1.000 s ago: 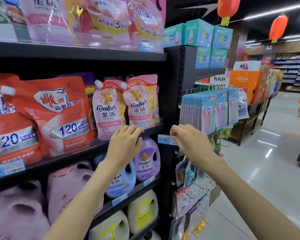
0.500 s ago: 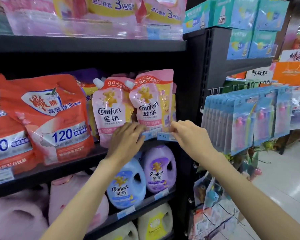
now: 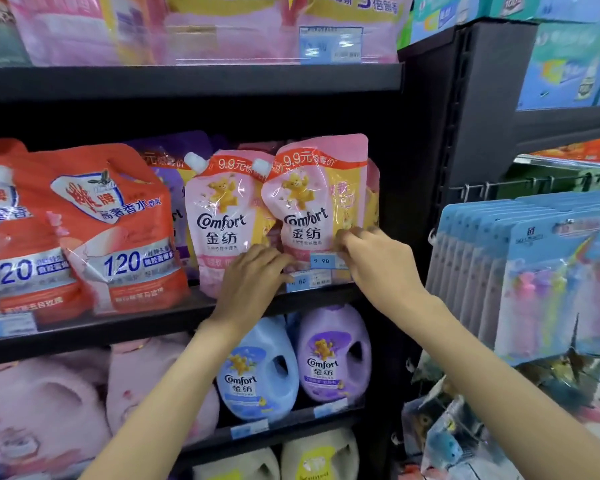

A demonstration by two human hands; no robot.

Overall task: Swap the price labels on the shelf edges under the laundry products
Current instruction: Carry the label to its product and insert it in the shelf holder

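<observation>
A blue price label reading 9.90 (image 3: 321, 260) is held up in front of the right-hand pink Comfort refill pouch (image 3: 317, 199), just above the shelf edge (image 3: 153, 323) of the middle shelf. It is pinched at its right end by the right hand (image 3: 374, 261), whose fingers are curled at the pouch's lower right corner. A second label reading 14.80 (image 3: 307, 281) is seated in the clear strip at the shelf edge, directly below the first. The left hand (image 3: 253, 282) is laid against the strip with its fingertips at the left end of the 14.80 label; whether the label is gripped or only touched cannot be told. Blue and purple Comfort bottles (image 3: 291, 365) are seen on the shelf below
</observation>
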